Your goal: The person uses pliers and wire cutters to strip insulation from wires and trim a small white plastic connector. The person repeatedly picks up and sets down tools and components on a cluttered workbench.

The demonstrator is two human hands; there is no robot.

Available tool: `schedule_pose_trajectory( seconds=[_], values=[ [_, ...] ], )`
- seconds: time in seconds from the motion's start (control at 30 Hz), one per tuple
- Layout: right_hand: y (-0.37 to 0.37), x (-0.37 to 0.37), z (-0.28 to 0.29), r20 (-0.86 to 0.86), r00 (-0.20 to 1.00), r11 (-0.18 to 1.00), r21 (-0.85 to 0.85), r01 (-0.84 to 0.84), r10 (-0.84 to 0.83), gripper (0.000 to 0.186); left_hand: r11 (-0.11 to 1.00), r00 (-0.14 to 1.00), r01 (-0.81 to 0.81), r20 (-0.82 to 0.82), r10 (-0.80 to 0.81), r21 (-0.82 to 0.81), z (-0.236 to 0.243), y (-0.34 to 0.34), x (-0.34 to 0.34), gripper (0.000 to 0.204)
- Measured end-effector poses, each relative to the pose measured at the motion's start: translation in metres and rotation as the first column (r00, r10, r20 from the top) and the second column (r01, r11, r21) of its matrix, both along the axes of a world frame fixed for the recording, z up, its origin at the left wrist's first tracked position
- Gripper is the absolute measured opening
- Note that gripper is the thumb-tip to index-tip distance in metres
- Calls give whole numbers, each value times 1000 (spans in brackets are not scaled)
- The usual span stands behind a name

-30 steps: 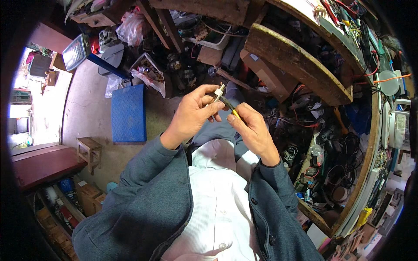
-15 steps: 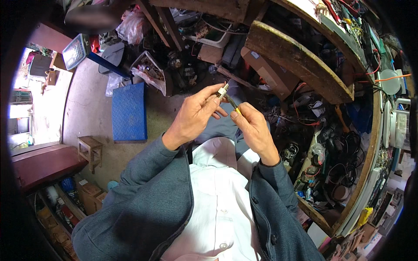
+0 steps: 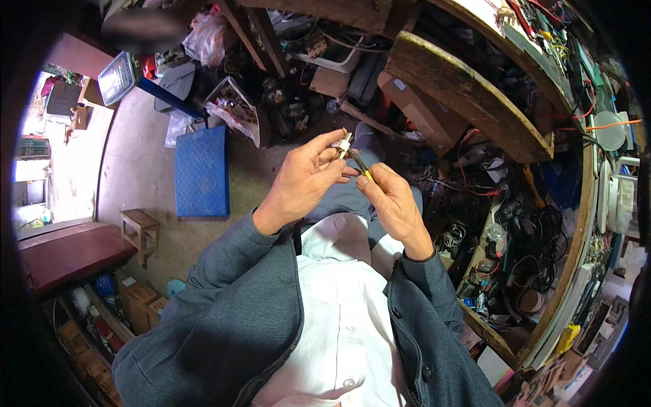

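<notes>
My left hand [image 3: 306, 178] pinches a small pale plug-like part [image 3: 344, 144] between thumb and fingertips, held up in front of my chest. My right hand [image 3: 392, 201] grips a thin screwdriver with a yellow and black handle [image 3: 361, 167]; its tip points up into the small part. Both hands meet above my lap, over grey trousers, with my white shirt and grey jacket sleeves below them.
A curved wooden workbench [image 3: 475, 102] runs along the right, crowded with cables, tools and boxes. A blue flat mat [image 3: 201, 171] lies on the concrete floor to the left, a small wooden stool [image 3: 141, 232] beside it. Bags and clutter [image 3: 234, 108] sit ahead.
Both hands have risen slightly and shifted a little, the left fingers adjusting their hold on the small part while the screwdriver stays against it.
</notes>
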State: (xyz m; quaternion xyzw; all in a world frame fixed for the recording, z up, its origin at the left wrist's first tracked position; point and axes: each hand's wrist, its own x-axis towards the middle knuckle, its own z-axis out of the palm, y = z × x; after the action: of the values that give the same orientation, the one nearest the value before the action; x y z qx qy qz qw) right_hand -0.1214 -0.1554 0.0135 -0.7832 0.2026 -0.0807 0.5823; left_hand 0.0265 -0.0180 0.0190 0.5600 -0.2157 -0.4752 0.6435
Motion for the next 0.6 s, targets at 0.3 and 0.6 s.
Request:
schedule_pose_trajectory(
  seconds=[0.3,0.6],
  values=[
    [3,0,4,-34,999,989,-142,34,-39,35,999,997,-43,-58,44,8,-4,0,-1,53],
    [5,0,3,-24,999,982,-184,39,-45,35,1000,996,-26,-83,26,-7,-11,2,1,54]
  ],
)
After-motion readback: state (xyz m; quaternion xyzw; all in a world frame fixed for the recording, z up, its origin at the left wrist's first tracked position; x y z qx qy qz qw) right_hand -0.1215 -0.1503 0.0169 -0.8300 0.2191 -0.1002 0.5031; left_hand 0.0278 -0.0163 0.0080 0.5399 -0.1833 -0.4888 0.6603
